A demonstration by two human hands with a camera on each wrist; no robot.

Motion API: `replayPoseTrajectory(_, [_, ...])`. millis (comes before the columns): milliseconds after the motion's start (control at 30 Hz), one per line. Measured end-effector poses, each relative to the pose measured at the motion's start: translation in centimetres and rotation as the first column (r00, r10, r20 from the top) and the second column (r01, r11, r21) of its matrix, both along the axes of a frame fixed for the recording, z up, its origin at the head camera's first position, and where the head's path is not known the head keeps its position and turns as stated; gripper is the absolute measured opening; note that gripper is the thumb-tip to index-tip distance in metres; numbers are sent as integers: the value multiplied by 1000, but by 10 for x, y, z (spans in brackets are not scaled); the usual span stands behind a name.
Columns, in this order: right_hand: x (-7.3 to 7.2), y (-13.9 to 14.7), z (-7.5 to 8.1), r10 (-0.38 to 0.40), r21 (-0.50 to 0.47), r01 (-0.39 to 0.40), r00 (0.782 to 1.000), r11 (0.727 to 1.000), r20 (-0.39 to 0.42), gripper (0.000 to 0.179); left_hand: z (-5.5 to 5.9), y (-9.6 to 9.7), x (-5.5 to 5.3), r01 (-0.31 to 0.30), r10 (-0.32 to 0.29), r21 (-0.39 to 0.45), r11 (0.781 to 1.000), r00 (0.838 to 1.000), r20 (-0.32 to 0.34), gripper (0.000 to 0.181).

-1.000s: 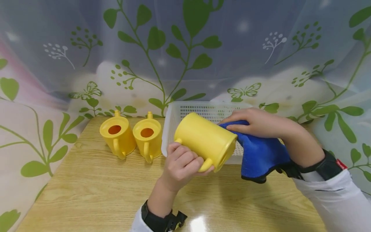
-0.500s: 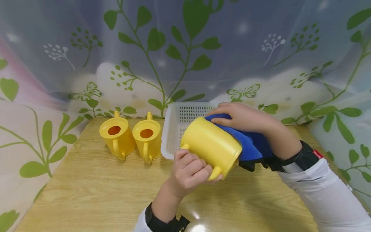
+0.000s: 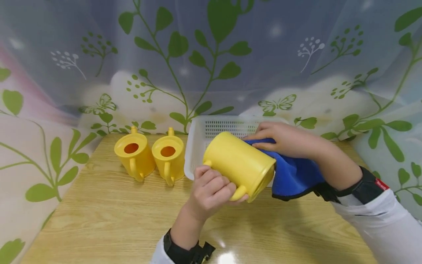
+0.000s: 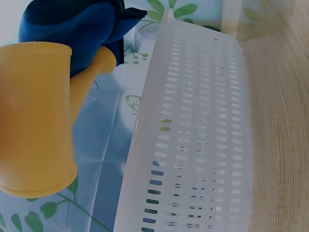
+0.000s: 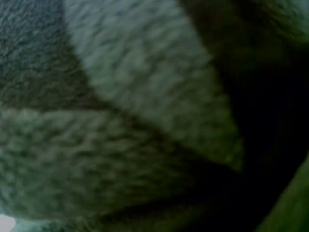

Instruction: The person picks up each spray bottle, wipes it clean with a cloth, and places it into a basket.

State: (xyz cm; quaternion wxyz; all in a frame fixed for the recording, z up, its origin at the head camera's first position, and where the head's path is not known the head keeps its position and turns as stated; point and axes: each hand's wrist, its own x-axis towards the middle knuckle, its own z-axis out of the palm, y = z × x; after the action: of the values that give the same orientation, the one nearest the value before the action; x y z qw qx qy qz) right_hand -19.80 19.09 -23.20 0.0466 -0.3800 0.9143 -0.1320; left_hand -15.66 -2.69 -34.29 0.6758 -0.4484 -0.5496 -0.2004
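Gripping a tilted yellow watering can (image 3: 239,159) by the handle (image 3: 239,193), a person's left hand (image 3: 212,189) holds it above the desk (image 3: 115,220) while the right hand (image 3: 285,140) clasps a blue cloth (image 3: 295,174) at its far side. Two upright matching cans (image 3: 176,163) stand left of the hands, a white basket (image 3: 200,135) beyond.

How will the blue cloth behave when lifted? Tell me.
The blue cloth will probably flop and fold, since its loose end drapes below the right hand. It should be light for its size, looking like thin fabric. It likely won't slip easily: the right wrist view shows fuzzy nap.
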Motion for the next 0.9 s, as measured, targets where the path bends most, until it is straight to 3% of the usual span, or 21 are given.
replayPoseTrajectory(100, [7, 3, -2, 5, 77, 4, 994, 997, -110, 32, 0, 1, -1, -5, 5, 12, 1000, 1000, -11, 35])
replayPoseTrajectory(200, [13, 6, -6, 16, 150, 20, 972, 988, -236, 32, 0, 0, -3, -11, 12, 27, 1000, 1000, -15, 36])
replayPoseTrajectory(333, [15, 11, -10, 5, 194, 58, 950, 979, -311, 30, 0, 0, -3, -13, 13, 35, 999, 1000, -6, 36])
replayPoseTrajectory(567, [21, 23, -10, 23, 281, 89, 928, 956, -373, 27, 0, 1, -3, 5, -4, 46, 999, 1000, -21, 36])
replayPoseTrajectory(733, [21, 24, -8, 4, 306, 111, 937, 945, -350, 22, 2, 1, -2, 5, -3, 38, 999, 999, -50, 36])
replayPoseTrajectory(900, [18, 23, -4, 16, 272, 76, 947, 959, -321, 22, 5, 2, -1, 3, 2, 56, 998, 997, -80, 36])
